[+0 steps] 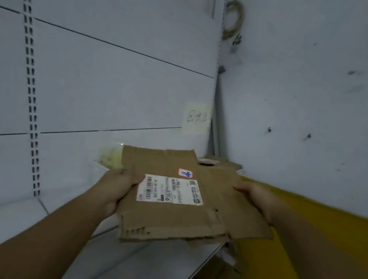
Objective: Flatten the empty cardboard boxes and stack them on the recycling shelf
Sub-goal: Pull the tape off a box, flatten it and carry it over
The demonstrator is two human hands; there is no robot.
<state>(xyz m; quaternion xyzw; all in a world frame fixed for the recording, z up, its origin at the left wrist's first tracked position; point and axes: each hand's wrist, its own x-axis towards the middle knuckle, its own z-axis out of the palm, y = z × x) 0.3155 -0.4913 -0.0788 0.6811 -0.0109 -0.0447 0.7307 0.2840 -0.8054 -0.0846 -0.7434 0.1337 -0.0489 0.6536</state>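
Pale grey panelled backing (pixel 96 83) fills the left of the view, with a slotted upright (pixel 30 73) running down it, and a bare grey shelf (pixel 140 264) juts out at its foot; everything below is placed against that shelf.

Left of the shelf's middle and just above it, the left hand (pixel 118 187) is closed on the left edge of the flattened cardboard box (pixel 181 217), thumb on top beside the white shipping label (pixel 170 191), fingers underneath and hidden. The box lies nearly level, label side up, held in the air above the shelf's near part; whether its underside touches the shelf cannot be told. Behind it, toward the shelf's back corner, some more flat cardboard (pixel 220 162) seems to lie already, under a small handwritten note (pixel 197 117) stuck to the backing. A crumpled bit of clear plastic (pixel 111 157) sits just left of that.

On the right, the right hand (pixel 255 197) is clamped on the box's right edge, fingers curled over the top. A yellow surface (pixel 306 241) lies beyond the shelf's right end.

The step looks like laying this box on the stack. Doing it well probably means keeping both edges pinched so the flaps stay flat, sliding it back over the cardboard in the corner, squaring it to the backing, and letting go only once it rests fully supported.
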